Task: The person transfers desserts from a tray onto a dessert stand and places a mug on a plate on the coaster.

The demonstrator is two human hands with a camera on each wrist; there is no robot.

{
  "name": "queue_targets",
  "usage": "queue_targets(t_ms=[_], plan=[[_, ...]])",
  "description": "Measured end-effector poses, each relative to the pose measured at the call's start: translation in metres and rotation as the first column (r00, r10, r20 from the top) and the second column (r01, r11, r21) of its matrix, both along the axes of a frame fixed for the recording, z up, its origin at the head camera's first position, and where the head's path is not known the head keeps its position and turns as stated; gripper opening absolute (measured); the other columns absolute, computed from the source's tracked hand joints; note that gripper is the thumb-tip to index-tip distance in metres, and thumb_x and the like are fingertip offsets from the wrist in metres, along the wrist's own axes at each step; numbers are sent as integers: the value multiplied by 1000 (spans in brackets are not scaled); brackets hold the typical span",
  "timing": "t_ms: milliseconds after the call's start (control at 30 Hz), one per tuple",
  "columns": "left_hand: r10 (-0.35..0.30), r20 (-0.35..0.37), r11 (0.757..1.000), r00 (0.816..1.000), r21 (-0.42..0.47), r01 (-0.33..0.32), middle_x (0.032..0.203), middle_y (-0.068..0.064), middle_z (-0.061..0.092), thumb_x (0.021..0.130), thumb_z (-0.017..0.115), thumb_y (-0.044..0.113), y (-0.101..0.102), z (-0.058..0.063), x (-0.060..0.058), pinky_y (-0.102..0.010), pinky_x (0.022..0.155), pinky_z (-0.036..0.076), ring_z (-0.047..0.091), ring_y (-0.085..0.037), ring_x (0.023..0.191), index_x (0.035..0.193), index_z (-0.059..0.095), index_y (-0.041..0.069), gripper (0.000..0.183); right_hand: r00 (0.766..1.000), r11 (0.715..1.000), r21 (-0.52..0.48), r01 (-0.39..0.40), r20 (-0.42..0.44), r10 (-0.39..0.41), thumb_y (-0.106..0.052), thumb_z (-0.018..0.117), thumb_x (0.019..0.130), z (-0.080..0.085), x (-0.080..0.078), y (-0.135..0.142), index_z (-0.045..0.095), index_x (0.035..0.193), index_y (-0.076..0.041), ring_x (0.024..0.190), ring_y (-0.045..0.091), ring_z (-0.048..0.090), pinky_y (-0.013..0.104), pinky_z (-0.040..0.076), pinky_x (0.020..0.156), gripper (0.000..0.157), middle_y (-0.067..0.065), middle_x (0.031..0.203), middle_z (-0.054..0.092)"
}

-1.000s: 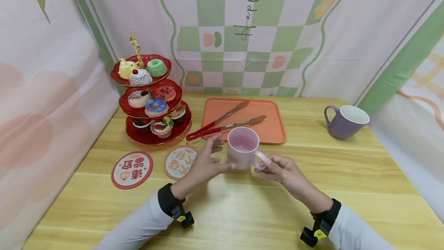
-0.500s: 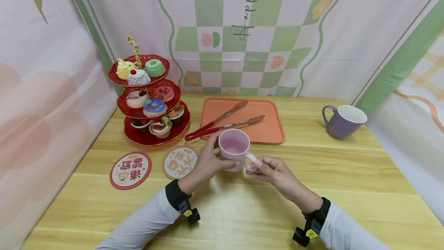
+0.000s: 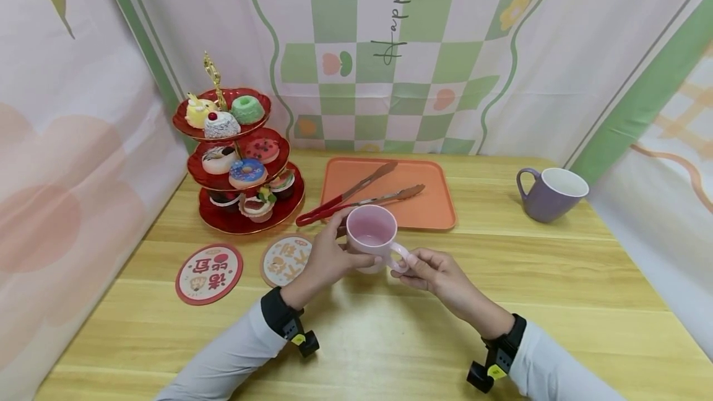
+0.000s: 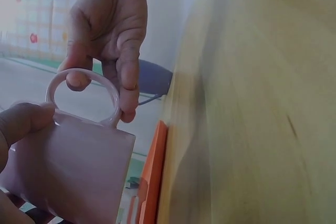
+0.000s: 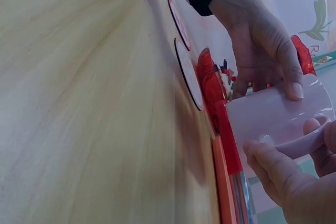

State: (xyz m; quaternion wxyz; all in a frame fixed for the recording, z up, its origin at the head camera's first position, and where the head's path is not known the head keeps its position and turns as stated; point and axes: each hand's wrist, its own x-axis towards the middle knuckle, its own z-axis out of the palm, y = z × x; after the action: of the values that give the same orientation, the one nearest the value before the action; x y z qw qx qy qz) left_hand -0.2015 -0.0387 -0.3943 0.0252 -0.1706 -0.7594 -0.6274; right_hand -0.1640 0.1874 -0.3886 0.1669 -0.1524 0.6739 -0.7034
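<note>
A pink mug (image 3: 367, 237) is held upright between both hands in front of the tray. My left hand (image 3: 327, 257) grips its body from the left, the thumb across the near side. On the other side my right hand (image 3: 442, 276) pinches the handle, which points right and toward me. The left wrist view shows a gap between the mug (image 4: 73, 163) and the wooden table (image 4: 262, 108). From the right wrist view, the left thumb lies along the wall of the mug (image 5: 273, 111). The far fingers of the left hand are hidden behind it.
Behind the mug lies an orange tray (image 3: 434, 212) with red-handled tongs (image 3: 334, 204) across it. A red three-tier stand (image 3: 208, 218) of cakes and donuts is at back left. Two round coasters (image 3: 208, 274) lie at left. A purple mug (image 3: 548, 200) sits tilted at back right.
My left hand, at first spread beside the pink mug, has closed round its body. The mug and my right hand have shifted left, with little motion in the last half second.
</note>
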Motion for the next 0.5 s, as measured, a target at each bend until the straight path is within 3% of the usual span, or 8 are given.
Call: queue_targets(t_ms=[133,300,367,500], plan=[[15,-12,999,1000,29,-15,122,-5,52,60,88,11,-2,5,2,-41,78,48,52,-26,105,132,47,14,83,1000,1000,17,15,-15,-15,-18,46,99,1,0,-2,47,103,20,103,35,57,41,44,86,37,28,110,54],[20,-12,999,1000,40,-20,123,-15,51,63,85,4,-5,26,15,-44,80,48,52,-34,106,132,46,4,79,998,997,77,27,-52,-23,-22,44,100,1,0,-4,46,115,15,102,38,57,43,47,83,40,30,113,53],[20,-7,999,1000,39,-20,123,-18,51,63,84,3,-7,34,19,-45,80,48,51,-37,106,132,45,1,78,996,993,114,29,-89,-19,-21,43,100,-1,0,-4,41,125,12,100,38,58,45,48,81,41,30,114,53],[32,-2,998,999,53,-31,122,-19,51,63,84,1,-12,38,18,-46,79,48,51,-39,105,130,46,-1,77,977,979,199,38,-215,5,-13,46,99,-7,1,-2,35,134,8,98,42,58,46,48,79,42,29,116,52]])
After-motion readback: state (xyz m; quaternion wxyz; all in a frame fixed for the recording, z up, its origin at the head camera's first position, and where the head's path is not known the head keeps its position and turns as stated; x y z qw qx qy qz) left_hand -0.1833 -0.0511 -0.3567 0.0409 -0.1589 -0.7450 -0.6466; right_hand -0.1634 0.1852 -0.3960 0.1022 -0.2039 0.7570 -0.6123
